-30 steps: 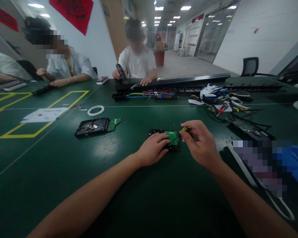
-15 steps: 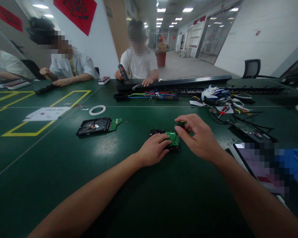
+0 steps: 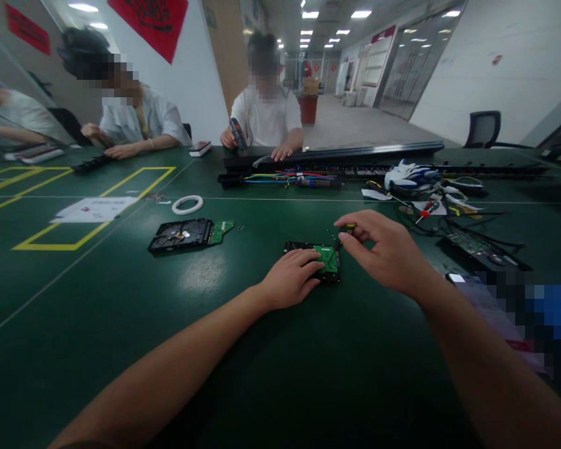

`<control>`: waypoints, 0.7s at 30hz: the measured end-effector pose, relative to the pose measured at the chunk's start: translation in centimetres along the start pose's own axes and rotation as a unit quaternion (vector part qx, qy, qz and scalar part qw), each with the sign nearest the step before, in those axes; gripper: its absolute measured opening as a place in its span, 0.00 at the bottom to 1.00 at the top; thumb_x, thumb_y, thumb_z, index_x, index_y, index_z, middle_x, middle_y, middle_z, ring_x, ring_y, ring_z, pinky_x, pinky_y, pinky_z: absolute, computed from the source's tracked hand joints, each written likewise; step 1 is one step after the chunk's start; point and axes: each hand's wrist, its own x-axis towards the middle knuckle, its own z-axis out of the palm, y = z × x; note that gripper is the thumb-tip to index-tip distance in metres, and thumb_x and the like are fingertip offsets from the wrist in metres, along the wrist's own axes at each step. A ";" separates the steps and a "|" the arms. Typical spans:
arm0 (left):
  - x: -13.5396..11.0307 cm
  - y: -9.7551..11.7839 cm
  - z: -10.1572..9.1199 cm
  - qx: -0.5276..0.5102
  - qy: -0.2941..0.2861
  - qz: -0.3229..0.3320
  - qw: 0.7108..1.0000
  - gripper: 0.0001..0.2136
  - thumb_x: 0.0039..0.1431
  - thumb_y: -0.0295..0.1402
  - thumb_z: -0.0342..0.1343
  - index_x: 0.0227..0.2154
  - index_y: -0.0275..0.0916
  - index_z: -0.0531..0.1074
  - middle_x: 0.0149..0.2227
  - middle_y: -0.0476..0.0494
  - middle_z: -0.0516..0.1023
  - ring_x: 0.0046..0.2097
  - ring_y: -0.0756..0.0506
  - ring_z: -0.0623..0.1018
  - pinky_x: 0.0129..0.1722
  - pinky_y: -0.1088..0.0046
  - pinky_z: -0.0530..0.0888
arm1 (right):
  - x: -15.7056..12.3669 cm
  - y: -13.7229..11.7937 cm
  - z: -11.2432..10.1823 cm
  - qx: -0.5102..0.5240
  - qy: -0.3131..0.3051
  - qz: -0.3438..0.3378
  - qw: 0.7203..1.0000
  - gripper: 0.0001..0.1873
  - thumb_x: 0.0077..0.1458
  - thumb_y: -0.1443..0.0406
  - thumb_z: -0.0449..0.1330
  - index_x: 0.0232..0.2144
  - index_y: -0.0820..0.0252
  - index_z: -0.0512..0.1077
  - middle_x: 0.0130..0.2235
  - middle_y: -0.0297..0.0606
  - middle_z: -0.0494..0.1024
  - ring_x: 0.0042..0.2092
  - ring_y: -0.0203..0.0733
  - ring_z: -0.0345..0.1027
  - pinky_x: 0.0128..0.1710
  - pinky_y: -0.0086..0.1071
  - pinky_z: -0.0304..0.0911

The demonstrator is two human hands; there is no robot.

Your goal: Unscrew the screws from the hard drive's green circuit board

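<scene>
A black hard drive point(image 3: 293, 247) with a green circuit board point(image 3: 328, 258) on top lies on the green table point(image 3: 215, 349) in front of me. My left hand point(image 3: 292, 277) rests on the drive, fingers curled over the board and pressing it down. My right hand point(image 3: 386, 252) pinches a small yellow-and-black screwdriver point(image 3: 348, 229), whose tip points down at the board's far right corner.
A second opened hard drive point(image 3: 187, 232) and a white tape ring point(image 3: 187, 204) lie to the left. Coloured cables point(image 3: 285, 179), gloves point(image 3: 409, 173), tools and a long black rail point(image 3: 336, 151) crowd the far side. People sit across the table. A tablet point(image 3: 495, 312) lies at right.
My right hand has shifted slightly, turning the screwdriver over the board's corner. My left hand has stayed on the drive. The view has drifted a little.
</scene>
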 end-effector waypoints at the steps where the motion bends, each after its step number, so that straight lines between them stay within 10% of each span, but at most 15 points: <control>1: 0.0 0.0 0.0 0.000 0.003 0.001 1.000 0.17 0.72 0.37 0.56 0.60 0.40 0.71 0.65 0.34 0.72 0.68 0.34 0.70 0.67 0.47 0.70 | 0.2 -0.1 -0.1 0.000 -0.005 -0.009 1.000 0.09 0.66 0.62 0.61 0.47 0.55 0.77 0.44 0.41 0.81 0.39 0.45 0.74 0.42 0.40 0.68; 21: -0.2 0.1 0.1 0.002 0.007 0.000 1.000 0.17 0.72 0.37 0.55 0.61 0.40 0.70 0.65 0.34 0.71 0.68 0.34 0.70 0.67 0.46 0.70 | 1.5 -0.7 -0.4 -0.015 -0.042 -0.050 0.998 0.06 0.68 0.64 0.58 0.42 0.54 0.76 0.43 0.40 0.81 0.43 0.47 0.74 0.44 0.41 0.66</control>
